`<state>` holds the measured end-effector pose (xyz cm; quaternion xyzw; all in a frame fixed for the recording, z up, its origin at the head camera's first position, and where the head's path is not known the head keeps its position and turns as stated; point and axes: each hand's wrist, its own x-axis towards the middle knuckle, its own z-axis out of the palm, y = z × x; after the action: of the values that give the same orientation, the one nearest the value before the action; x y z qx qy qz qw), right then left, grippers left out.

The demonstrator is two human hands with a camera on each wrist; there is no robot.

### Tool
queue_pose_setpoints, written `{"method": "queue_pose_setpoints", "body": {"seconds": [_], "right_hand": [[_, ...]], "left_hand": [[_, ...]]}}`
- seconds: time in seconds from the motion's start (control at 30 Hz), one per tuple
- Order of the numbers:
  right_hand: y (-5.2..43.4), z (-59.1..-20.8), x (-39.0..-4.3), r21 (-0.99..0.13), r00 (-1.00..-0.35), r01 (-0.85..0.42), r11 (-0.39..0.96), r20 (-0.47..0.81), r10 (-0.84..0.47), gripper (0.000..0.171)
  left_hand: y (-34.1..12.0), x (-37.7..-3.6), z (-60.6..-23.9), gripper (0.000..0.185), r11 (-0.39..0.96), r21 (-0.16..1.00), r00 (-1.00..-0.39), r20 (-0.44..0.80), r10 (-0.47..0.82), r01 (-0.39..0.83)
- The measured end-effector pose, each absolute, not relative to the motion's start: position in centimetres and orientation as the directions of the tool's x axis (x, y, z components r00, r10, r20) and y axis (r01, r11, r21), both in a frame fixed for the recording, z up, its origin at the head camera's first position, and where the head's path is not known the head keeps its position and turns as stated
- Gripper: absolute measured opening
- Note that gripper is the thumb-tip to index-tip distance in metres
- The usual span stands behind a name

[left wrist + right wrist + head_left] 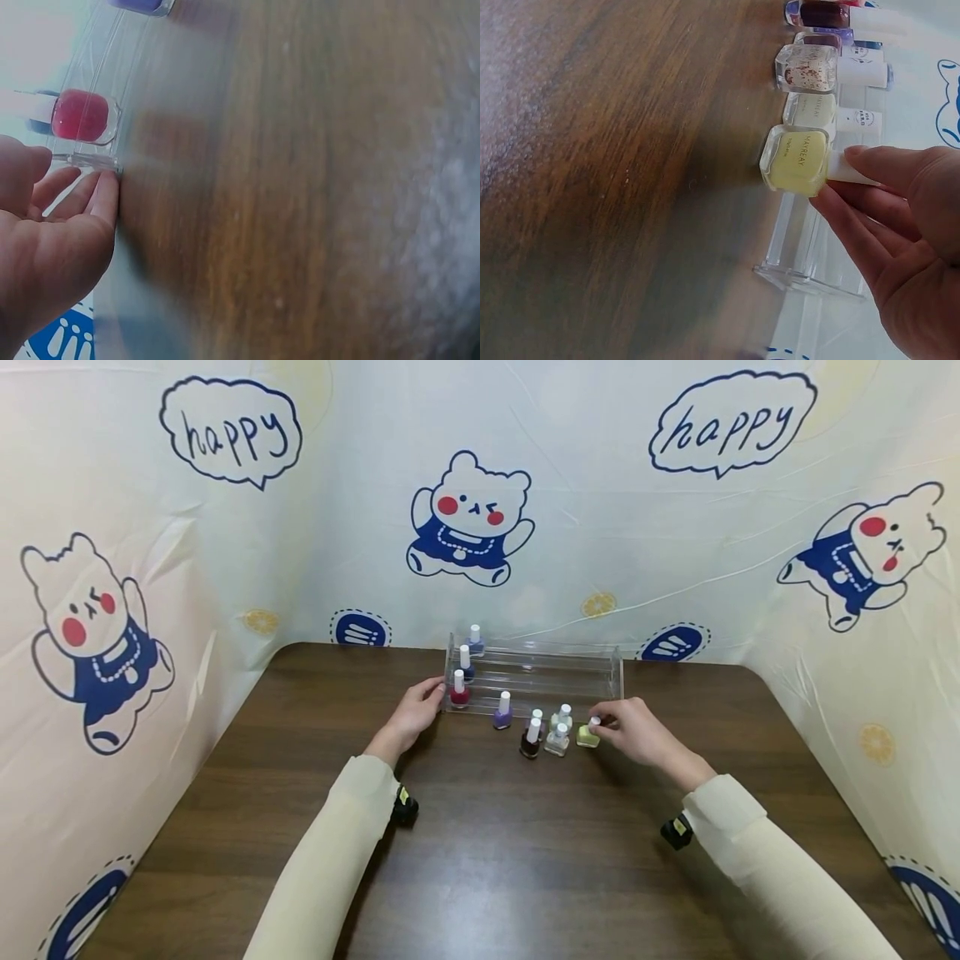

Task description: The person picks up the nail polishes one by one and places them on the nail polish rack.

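Note:
A clear acrylic tiered rack [540, 681] stands at the table's back edge. My left hand [417, 710] is at its left end, the fingertips touching the end panel in the left wrist view. Between thumb and fingers, my right hand [637, 731] pinches the white cap of a yellow nail polish bottle [796, 161]. This bottle is upright in front of the rack's right part. On the rack's left side, one behind another, are a red bottle [460, 693], a dark blue bottle [466, 672] and a lighter blue bottle [475, 643].
In front of the rack stand a purple bottle [502, 717], a dark bottle [530, 743], a glitter-flecked clear bottle [806, 69] and a pale bottle [810, 111]. Another bottle [537, 717] is partly hidden behind the dark one. A printed cloth [555, 593] hangs behind the wooden table [480, 852].

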<state>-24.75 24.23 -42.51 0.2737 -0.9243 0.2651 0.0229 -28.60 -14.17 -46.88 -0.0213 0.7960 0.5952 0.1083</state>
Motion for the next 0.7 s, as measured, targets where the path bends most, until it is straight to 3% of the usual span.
{"method": "queue_pose_setpoints", "body": {"seconds": [0.7], "right_hand": [[24.4,-41.1,-24.9,-0.475,-0.848,-0.521,0.709,0.194,-0.493,0.013]], "left_hand": [[-14.3,-28.5,-46.7,0.05,0.285,0.945,-0.973,-0.199,0.116,-0.159]]}}
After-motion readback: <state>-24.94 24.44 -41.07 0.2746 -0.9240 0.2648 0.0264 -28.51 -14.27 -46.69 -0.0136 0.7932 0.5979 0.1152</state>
